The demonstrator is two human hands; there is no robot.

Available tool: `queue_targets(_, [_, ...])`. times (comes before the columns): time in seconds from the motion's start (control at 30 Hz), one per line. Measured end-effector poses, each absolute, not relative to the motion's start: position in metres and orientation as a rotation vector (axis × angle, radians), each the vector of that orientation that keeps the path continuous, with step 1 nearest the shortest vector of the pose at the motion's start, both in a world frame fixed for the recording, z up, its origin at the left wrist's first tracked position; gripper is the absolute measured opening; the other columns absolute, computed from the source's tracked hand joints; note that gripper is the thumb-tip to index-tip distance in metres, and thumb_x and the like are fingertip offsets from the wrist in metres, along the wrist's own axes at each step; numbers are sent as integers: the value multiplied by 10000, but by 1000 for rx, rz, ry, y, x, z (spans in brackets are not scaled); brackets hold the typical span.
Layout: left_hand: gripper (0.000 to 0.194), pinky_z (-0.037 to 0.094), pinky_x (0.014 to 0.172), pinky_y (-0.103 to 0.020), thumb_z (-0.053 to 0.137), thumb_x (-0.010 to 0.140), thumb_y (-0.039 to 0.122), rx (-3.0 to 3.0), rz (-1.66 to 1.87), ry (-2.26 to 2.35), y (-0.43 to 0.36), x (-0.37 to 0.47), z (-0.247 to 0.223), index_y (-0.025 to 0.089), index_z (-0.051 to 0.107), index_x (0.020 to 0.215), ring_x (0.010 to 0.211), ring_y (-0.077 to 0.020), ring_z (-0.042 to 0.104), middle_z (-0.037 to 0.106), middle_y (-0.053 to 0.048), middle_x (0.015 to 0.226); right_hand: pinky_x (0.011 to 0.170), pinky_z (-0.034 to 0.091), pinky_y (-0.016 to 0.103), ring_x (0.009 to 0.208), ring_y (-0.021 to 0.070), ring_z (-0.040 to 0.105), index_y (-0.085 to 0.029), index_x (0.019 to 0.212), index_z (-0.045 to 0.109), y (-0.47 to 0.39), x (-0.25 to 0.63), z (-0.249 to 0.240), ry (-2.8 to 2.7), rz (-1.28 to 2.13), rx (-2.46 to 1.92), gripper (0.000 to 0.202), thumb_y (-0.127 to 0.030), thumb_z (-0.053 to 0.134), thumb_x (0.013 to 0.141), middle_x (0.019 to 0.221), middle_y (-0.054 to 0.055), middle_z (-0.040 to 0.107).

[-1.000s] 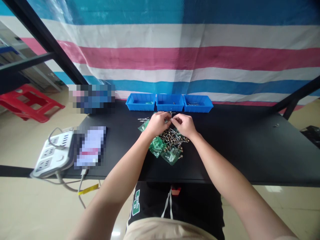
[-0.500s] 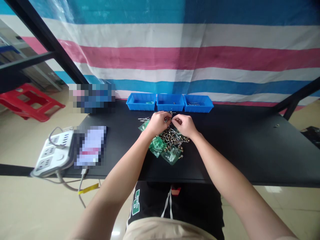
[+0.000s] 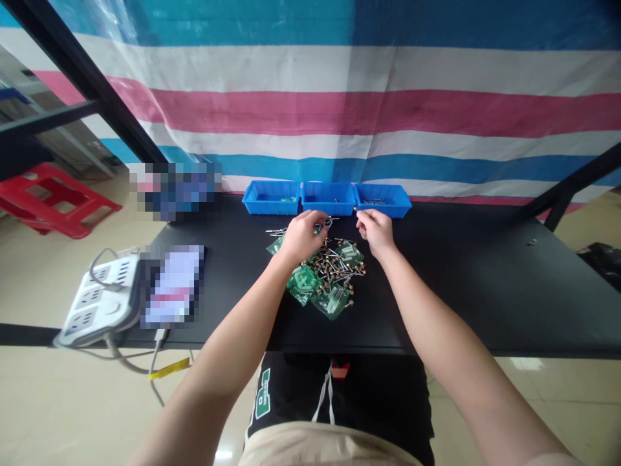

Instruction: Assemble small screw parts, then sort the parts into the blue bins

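In the head view, my left hand (image 3: pixel 303 236) is curled over the back of a pile of thin metal pins with brownish heads (image 3: pixel 330 266). Its fingertips are partly hidden, and what they hold cannot be made out. My right hand (image 3: pixel 377 231) is closed in a pinch at the front of the right blue bin (image 3: pixel 395 202). A tiny brownish-headed pin (image 3: pixel 356 209) shows at its fingertips. Small green plastic bags (image 3: pixel 304 285) of pale pieces lie around and on the pile, one of them near my left wrist.
The middle blue bin (image 3: pixel 328 206) holds a small piece, and the left blue bin (image 3: pixel 272 207) some greenish ones. On the left of the black table (image 3: pixel 466 278) are a power strip (image 3: pixel 104 294) and a blurred-out flat object (image 3: pixel 174 285). A striped sheet (image 3: pixel 310 116) hangs behind.
My hands were together over the pile. The right hand has moved away to the right and toward the bins, uncovering a green bag; the left hand has barely moved.
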State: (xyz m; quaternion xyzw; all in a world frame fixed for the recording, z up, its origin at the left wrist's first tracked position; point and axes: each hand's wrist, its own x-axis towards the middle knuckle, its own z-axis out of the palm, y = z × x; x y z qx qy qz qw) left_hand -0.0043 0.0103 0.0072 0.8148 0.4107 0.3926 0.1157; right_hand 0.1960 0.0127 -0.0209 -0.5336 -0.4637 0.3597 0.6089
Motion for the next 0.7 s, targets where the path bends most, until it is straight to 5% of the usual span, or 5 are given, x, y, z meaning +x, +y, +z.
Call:
queue_targets(0.2, [341, 518, 788, -313, 593, 875, 265, 2474, 1021, 1118, 8, -3, 8, 165, 623, 1199, 829, -180, 648, 692, -83, 1007, 551, 444, 263, 559, 139, 577, -170, 725, 624, -3, 181, -12, -1503, 792, -1192, 310, -478, 644, 753, 598, 14, 633])
queue_targets(0.37, [200, 512, 805, -304, 567, 898, 210, 2521, 965, 1013, 7, -1, 8, 154, 692, 1043, 836, -185, 660, 715, -80, 924, 571, 460, 269, 590, 147, 591, -171, 734, 622, -9, 173, -10, -1579, 810, -1153, 309, -475, 627, 784, 626, 20, 648])
queue_targets(0.53, [159, 511, 742, -288, 597, 894, 269, 2468, 1038, 1147, 10, -1, 5, 168, 716, 925, 748, -179, 661, 719, -67, 822, 656, 513, 286, 736, 172, 661, -160, 1039, 669, -13, 171, -10, -1567, 783, -1066, 368, -443, 629, 808, 885, 73, 728])
queue_targets(0.7, [131, 513, 715, -291, 625, 859, 252, 2430, 1083, 1238, 12, -2, 3, 175, 722, 902, 719, -180, 657, 721, -61, 807, 601, 511, 284, 680, 156, 629, -168, 1107, 703, -20, 171, -3, -1720, 700, -1104, 393, -425, 620, 821, 979, 83, 731])
